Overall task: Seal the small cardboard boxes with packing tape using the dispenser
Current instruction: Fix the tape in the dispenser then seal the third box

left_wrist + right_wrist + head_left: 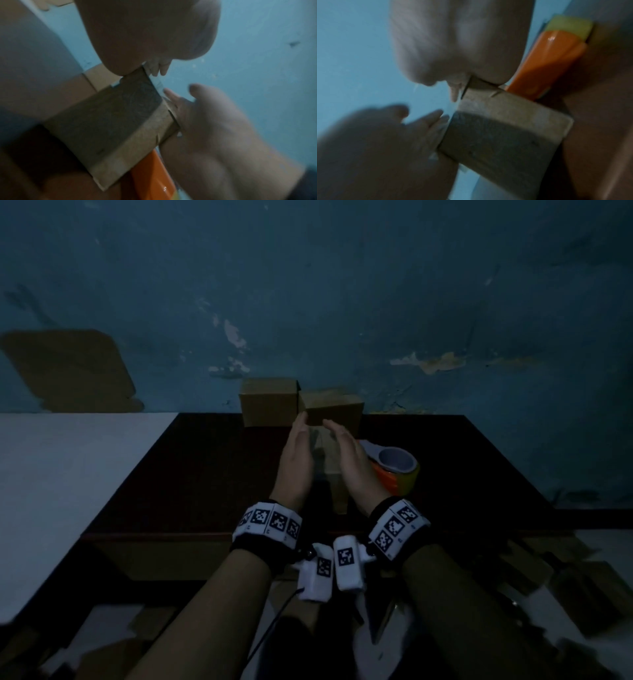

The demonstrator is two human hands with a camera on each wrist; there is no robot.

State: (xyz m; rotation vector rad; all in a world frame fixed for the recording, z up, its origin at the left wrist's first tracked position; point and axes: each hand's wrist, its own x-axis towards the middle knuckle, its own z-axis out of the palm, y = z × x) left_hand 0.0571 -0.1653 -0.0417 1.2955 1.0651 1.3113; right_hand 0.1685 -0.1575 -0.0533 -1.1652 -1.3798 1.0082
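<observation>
**Box pressed between flat palms**

My left hand [297, 462] and right hand [349, 463], fingers straight, clamp the box [109, 125] mid-table [171, 474], long axis toward 12 o'clock. Dispenser [397, 470] at 3 o'clock. The palms hide the box's sides; the wrist views are blurred.

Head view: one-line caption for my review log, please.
Both hands, left hand and right hand, press flat against a small cardboard box on the dark table, orange tape dispenser alongside.

Black wristbands [267, 525] — white coded tags, cable [270, 625]
</observation>
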